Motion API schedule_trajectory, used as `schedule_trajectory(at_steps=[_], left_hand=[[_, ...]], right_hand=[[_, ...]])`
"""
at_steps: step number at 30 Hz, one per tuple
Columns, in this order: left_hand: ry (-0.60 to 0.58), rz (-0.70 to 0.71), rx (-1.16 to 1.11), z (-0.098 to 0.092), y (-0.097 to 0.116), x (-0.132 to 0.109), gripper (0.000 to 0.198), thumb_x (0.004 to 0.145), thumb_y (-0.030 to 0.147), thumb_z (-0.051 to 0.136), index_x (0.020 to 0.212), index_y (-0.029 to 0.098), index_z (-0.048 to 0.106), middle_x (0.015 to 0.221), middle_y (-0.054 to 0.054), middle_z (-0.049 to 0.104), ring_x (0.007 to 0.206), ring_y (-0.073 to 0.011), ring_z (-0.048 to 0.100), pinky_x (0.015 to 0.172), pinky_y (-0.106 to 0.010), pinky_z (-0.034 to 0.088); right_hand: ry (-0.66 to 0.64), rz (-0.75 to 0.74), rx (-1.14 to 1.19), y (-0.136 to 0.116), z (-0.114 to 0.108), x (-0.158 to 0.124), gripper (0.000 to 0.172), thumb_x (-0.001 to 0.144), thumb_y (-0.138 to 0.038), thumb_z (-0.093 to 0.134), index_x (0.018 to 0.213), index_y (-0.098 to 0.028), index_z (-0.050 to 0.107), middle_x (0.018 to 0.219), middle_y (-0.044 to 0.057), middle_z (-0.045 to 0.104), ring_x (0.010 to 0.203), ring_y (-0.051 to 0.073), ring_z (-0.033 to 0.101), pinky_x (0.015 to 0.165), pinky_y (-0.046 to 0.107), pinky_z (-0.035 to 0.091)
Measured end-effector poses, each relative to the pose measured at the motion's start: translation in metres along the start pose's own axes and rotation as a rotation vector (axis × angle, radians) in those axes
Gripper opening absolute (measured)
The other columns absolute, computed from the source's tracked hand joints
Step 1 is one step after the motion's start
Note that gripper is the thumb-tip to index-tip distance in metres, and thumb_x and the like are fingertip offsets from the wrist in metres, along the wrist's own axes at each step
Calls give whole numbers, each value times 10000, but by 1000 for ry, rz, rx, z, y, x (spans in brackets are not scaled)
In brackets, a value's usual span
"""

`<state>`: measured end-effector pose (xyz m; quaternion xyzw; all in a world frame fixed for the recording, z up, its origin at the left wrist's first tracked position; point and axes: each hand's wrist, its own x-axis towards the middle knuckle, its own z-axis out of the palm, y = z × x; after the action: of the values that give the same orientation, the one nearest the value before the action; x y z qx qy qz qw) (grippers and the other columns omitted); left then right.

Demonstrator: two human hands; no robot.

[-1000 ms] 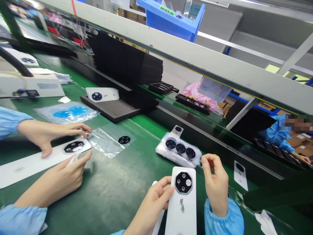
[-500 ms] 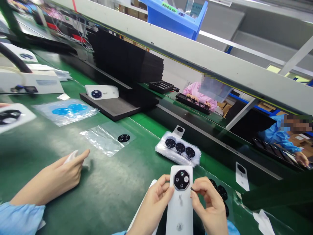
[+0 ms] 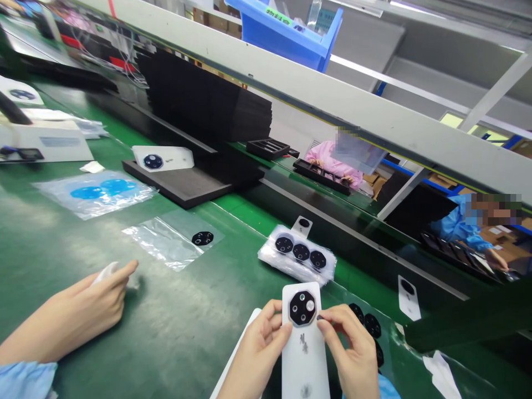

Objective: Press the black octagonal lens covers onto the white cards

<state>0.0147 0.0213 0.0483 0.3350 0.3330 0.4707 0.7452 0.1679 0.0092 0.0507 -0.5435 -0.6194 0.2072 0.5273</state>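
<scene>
Low in the head view I see a white phone back panel (image 3: pixel 304 360) with a black octagonal camera cover (image 3: pixel 302 308) near its top. My left hand (image 3: pixel 260 346) grips its left edge between thumb and fingers. Beside the right edge, my right hand (image 3: pixel 353 343) pinches a small dark piece (image 3: pixel 320 317), too small to name. Another white panel (image 3: pixel 238 354) lies partly hidden under my left wrist. Black camera covers (image 3: pixel 372 325) on a clear sheet lie behind my right hand.
A co-worker's hand (image 3: pixel 89 305) with a white wipe reaches in from the left. Clear bags (image 3: pixel 166 244), a stack of packed covers (image 3: pixel 297 255) and a black foam tray (image 3: pixel 191 185) lie on the green bench. A white panel (image 3: pixel 409 296) sits at right, near crumpled paper (image 3: pixel 443 374).
The view has shifted slightly, so most things sit a little further left. My right hand still pinches the small dark piece at the panel's edge; my left hand keeps its grip.
</scene>
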Motion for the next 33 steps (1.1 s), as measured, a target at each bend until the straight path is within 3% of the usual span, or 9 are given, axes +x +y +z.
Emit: schedule_trajectory(at_steps=[4,9,14,18,25,33], left_hand=[[-8,-13,-14,-1,-2,3,286,780,366,644,953,184,507,875,-49,711,673,-183,651,655,-289,482],[7,-8,-30,-2,-4,3,286,768,366,654,930,180,508,874,-52,710,621,-154,628,618,-267,467],[-3,-17,-39,-2,-4,1,272,768,366,661,897,184,506,881,-44,706,608,-123,602,630,-249,453],[-7,-3,-39,-3,-4,2,277,777,362,652,930,185,503,882,-43,702,629,-131,604,625,-250,455],[-9,12,-35,-2,-4,2,302,760,369,672,931,185,505,910,-47,693,625,-130,603,603,-247,459],[-26,39,3,-2,-7,-1,319,757,406,668,930,198,498,993,-76,667,837,-204,634,648,-260,478]], right_hand=[[23,-90,11,1,2,-1,104,846,-220,565,785,-209,649,830,48,599,736,170,582,596,251,465],[33,-76,-3,0,4,-2,59,838,-233,578,874,-226,625,790,24,598,702,162,576,600,252,475],[-47,-127,-46,5,2,-3,87,856,-209,564,797,-219,627,764,22,609,697,160,589,607,250,462],[-111,-175,-86,5,2,-2,98,859,-173,544,870,-220,629,850,40,626,751,165,611,630,246,486],[-59,-182,-90,3,8,-6,103,859,-178,538,910,-221,617,810,35,605,719,162,596,645,267,497],[-28,-253,-195,10,10,-5,119,879,-193,509,860,-206,627,966,88,516,888,210,586,692,305,520]])
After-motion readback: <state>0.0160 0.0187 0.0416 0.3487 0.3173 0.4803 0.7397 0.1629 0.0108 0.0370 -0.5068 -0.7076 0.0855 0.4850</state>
